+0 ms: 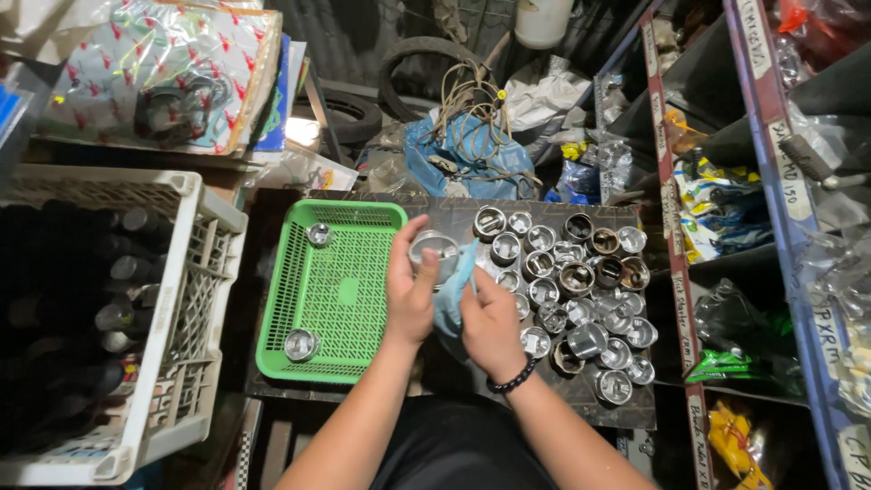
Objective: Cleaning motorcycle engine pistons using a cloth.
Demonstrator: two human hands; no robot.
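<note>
My left hand (410, 289) grips a round metal piston (435, 249), open end up, just right of a green plastic tray (337, 292). My right hand (490, 322), with a black bead bracelet on the wrist, holds a light blue cloth (454, 289) pressed against the piston's side. Two metal pistons lie in the tray, one at its far left corner (319, 234) and one at its near edge (301, 345). Several more pistons (581, 281) stand packed together on the dark work surface to the right of my hands.
A white plastic crate (181, 299) of dark parts stands at the left. Shelves (680, 227) with bagged parts run along the right. Tyres (426, 54), a blue bag with cords (472, 150) and stacked packets (172, 73) lie behind the surface.
</note>
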